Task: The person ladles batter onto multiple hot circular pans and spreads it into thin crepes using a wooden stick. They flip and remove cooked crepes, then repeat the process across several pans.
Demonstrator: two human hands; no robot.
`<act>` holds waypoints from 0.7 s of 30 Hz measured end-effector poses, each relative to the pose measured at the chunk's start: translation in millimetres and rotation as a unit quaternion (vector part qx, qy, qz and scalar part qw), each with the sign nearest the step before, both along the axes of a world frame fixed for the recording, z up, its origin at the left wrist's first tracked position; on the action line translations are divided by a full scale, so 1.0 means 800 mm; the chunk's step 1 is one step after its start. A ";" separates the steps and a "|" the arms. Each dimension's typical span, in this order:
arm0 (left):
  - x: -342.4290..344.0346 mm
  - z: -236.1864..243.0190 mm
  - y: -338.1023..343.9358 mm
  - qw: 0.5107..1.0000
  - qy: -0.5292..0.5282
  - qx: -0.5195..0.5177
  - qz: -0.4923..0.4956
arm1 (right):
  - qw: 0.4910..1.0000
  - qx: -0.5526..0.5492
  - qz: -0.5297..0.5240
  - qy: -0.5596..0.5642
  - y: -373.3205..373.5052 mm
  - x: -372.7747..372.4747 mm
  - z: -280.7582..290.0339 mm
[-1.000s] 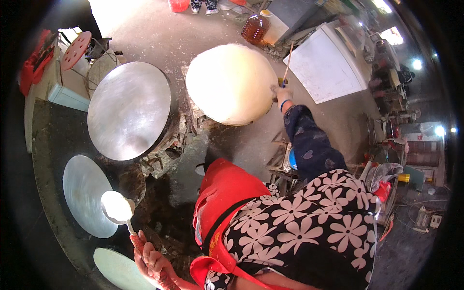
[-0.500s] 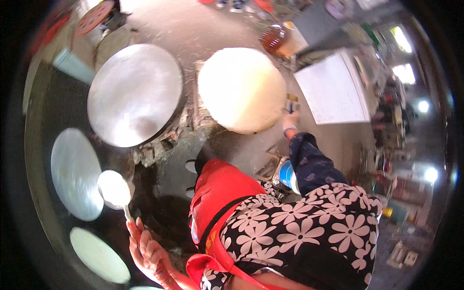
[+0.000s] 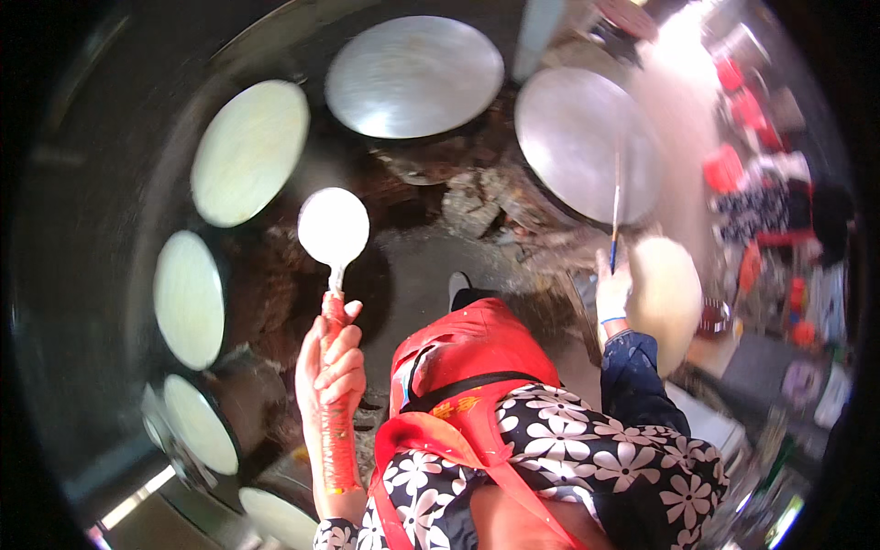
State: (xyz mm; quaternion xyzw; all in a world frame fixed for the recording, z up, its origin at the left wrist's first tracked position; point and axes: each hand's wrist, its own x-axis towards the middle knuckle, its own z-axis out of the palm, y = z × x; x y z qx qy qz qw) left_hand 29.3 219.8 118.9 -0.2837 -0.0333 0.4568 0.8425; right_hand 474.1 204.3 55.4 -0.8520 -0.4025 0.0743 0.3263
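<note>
My left hand (image 3: 332, 362) is closed round the red-wrapped handle of a ladle (image 3: 333, 225), whose round bowl shows bright white and is held out above the dark gap between the griddles. My right hand (image 3: 612, 286), in a pale glove, grips a thin wooden stick (image 3: 617, 197) with a blue lower part, pointing away from me. Beside that hand lies a large pale, round stack of thin sheets (image 3: 667, 307). Beyond the stick is a bare silver griddle (image 3: 573, 137); another bare griddle (image 3: 412, 73) stands to its left.
Several pale-green coated rounds (image 3: 247, 151) curve down my left side. Rubble (image 3: 472, 202) edges the griddles. At upper right are a person in flowered clothing (image 3: 761, 211), red containers (image 3: 722, 168) and a jug of amber liquid (image 3: 715, 316). A white box (image 3: 706, 417) is at lower right.
My view has swung left: the griddle ring now fills the front, and the pale stack has shifted to the right edge of my workspace. Both hands keep their grips; the ladle points farther forward.
</note>
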 end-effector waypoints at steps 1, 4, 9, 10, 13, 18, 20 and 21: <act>-0.011 -0.006 -0.023 0.999 0.006 0.003 0.031 | 0.998 -0.010 0.063 -0.014 0.012 -0.019 -0.001; -0.011 0.024 -0.058 0.992 0.031 -0.007 0.122 | 0.965 -0.027 0.258 -0.021 0.073 -0.060 -0.002; -0.029 0.035 -0.127 0.973 0.080 -0.078 0.201 | 0.874 -0.034 0.485 0.021 0.124 -0.181 0.004; -0.035 0.036 -0.144 0.967 0.105 -0.089 0.214 | 0.850 -0.041 0.524 0.036 0.124 -0.208 0.009; -0.031 0.051 -0.180 0.955 0.145 -0.088 0.243 | 0.753 -0.070 0.648 0.088 0.120 -0.298 0.049; -0.018 0.054 -0.233 0.936 0.158 -0.093 0.300 | 0.562 -0.206 0.791 0.125 0.068 -0.405 0.131; -0.019 0.057 -0.255 0.928 0.174 -0.105 0.312 | 0.476 -0.144 0.859 0.123 0.039 -0.436 0.140; -0.017 0.058 -0.265 0.920 0.180 -0.119 0.328 | 0.433 -0.166 0.881 0.096 0.027 -0.452 0.151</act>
